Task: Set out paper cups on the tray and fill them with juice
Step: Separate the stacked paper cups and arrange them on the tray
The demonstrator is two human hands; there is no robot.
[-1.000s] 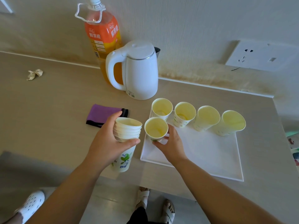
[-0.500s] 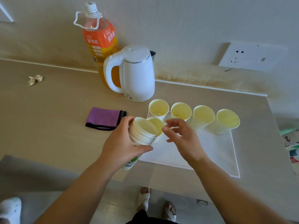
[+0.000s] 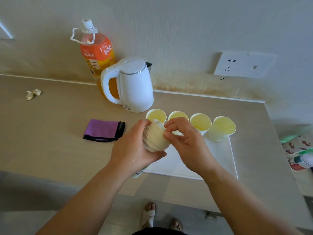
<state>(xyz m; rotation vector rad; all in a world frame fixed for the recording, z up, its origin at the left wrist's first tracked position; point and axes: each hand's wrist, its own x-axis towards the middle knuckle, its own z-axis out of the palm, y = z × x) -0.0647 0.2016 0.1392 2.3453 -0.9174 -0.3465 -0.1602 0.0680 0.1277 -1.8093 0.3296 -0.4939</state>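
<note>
The stack of paper cups (image 3: 155, 138) is held in the air over the near left corner of the white tray (image 3: 218, 160), tilted with its mouths toward the right. The left hand (image 3: 133, 150) grips the stack around its side, fingers and thumb curled round it. The right hand (image 3: 188, 146) meets it from the right, with thumb and forefinger closed on the rim of the topmost cup and the other fingers bent loosely above

Four paper cups (image 3: 200, 122) stand in a row along the far edge of the tray, open ends up, their insides yellowish; whether they hold juice cannot be told. The tray lies on a beige counter (image 3: 50, 133). Behind the row stands a white kettle (image 3: 135, 85), and behind that, against the wall, the orange juice bottle (image 3: 97, 53) with its cap on. A folded purple cloth (image 3: 103, 130) lies left of the hands, a crumpled scrap of paper (image 3: 33, 94) far left, and a wall socket (image 3: 243, 65) sits above the counter at the right
</note>
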